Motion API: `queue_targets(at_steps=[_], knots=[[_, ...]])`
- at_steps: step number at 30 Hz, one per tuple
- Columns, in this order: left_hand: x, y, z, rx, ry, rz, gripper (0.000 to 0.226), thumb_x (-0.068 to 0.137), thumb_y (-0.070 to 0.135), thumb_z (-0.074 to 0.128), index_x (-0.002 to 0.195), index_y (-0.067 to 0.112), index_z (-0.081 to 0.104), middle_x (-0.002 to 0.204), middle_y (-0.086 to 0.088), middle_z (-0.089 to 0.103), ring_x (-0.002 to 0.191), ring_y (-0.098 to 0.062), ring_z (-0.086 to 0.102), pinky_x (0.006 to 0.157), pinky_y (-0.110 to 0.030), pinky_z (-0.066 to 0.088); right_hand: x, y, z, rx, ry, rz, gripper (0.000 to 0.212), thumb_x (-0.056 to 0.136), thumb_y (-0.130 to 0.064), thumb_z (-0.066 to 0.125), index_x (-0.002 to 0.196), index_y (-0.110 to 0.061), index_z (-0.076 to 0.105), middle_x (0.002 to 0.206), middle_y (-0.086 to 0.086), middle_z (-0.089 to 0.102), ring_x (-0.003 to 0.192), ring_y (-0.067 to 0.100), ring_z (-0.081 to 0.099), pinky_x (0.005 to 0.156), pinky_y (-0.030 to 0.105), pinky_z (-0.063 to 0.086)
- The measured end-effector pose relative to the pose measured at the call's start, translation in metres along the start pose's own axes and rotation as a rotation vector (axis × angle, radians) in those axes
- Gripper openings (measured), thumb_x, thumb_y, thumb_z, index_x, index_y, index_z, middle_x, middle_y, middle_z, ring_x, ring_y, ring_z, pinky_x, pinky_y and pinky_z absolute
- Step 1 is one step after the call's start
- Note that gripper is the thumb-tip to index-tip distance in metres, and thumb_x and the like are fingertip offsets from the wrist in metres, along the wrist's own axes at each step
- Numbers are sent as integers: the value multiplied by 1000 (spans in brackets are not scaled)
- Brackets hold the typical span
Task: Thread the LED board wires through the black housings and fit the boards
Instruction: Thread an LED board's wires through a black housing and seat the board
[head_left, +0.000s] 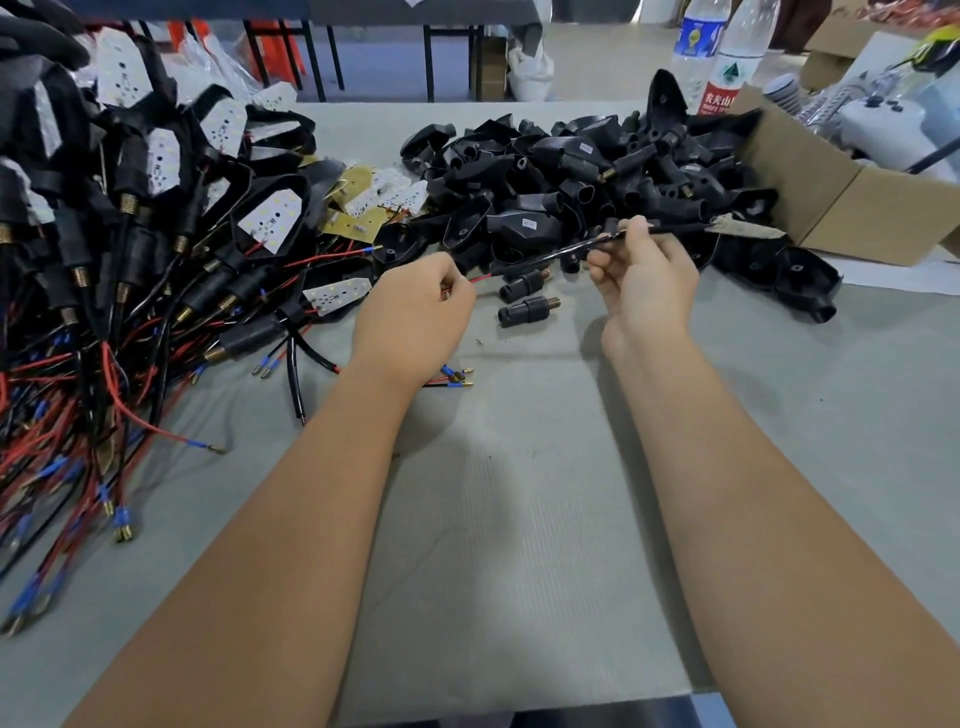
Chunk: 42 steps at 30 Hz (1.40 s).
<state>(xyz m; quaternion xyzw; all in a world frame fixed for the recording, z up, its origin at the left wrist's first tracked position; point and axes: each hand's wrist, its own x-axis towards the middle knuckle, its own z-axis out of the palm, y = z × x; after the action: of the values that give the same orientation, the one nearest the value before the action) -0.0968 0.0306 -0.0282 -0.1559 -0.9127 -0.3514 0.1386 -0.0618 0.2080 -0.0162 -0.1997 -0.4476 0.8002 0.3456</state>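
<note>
— What are the hands doing?

— The left hand (415, 306) is curled, pinching the red wire (480, 279) at its near end. The right hand (644, 275) pinches the black-sleeved wires (571, 252) further along, fingertips closed round them. The wire run stretches between the two hands, above the grey table (519, 519).

— And the LED board?

— It hangs off the far end of the wires, right of the right hand, over the edge of the housing pile. The LED board (748, 226) is blurred, so its face is hard to read.

— Where are the black housings?

— The loose heap of black housings (571, 176) lies just behind the hands, mid-table. Two threaded black stems (527, 296) lie apart from it, between the hands.

— On the left?

— A tangle of finished assemblies (156, 218), boards seated in housings, red and black leads trailing toward the near edge; the pile is cut off by the frame's left side.

— Anything else?

— A cardboard box (852, 202) at the right, contents unclear, and two plastic bottles (717, 57) behind, tops cropped.
</note>
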Motion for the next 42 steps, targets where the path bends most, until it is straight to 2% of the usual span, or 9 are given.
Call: queue_targets(at_steps=[2,6,12,15,20,25,31,37,42], knots=[[2,-1,1,-20,-6,-8,20,92,28,44,77,23,55,64,6,55,58,-10,48,50,-28,32,1,-6,0,-94,-64,-45,6,94,-11,57,89,-12,61,74,8,64,58,17,58,55,24,48],[3,-1,3,-25,-77,64,17,97,32,45,84,28,56,67,8,55,62,-10,50,54,-29,36,-7,5,7,-466,-249,-165,41,78,0,49,107,-22,68,86,-5,64,67,5,56,62,19,48],[7,-4,8,25,-125,84,17,99,33,44,89,27,56,69,12,52,65,-8,47,53,-29,30,3,27,14,-1187,-395,-446,70,84,-9,49,147,-35,35,152,-4,35,131,22,35,107,35,34],[9,-6,11,73,-160,89,18,100,35,43,91,27,56,71,12,54,70,-10,48,54,-26,30,12,31,19,-1290,-425,-452,75,88,-18,54,153,-31,21,159,-2,24,141,23,23,115,38,23],[12,-7,12,111,-188,85,20,101,36,41,93,28,58,73,12,55,75,-12,51,55,-27,31,21,35,23,-1348,-395,-431,74,88,-32,58,153,-27,23,152,0,34,136,25,30,108,40,27],[11,-6,11,86,-182,72,18,100,36,42,92,29,57,71,13,53,70,-7,48,54,-28,30,14,37,20,-1286,-355,-496,55,79,-42,71,129,-29,53,127,4,44,120,25,37,99,30,32],[7,-3,5,-288,-122,43,13,98,32,45,92,29,55,60,7,51,64,-19,52,66,-41,46,-11,28,22,-1096,-415,-551,43,76,-36,71,115,-24,55,113,-2,61,116,21,49,98,36,41],[5,2,2,-485,-90,-39,27,104,34,32,102,19,54,76,3,59,70,-7,52,71,-32,41,-36,25,25,-753,-510,-336,11,84,-24,60,94,-28,58,66,-8,66,67,9,64,67,36,53],[6,4,2,-476,-70,-38,19,103,31,38,111,26,55,93,8,54,83,-4,50,73,-23,38,-35,25,30,-703,-561,-180,34,71,-25,57,104,-19,63,69,-8,66,74,13,63,82,42,51]])
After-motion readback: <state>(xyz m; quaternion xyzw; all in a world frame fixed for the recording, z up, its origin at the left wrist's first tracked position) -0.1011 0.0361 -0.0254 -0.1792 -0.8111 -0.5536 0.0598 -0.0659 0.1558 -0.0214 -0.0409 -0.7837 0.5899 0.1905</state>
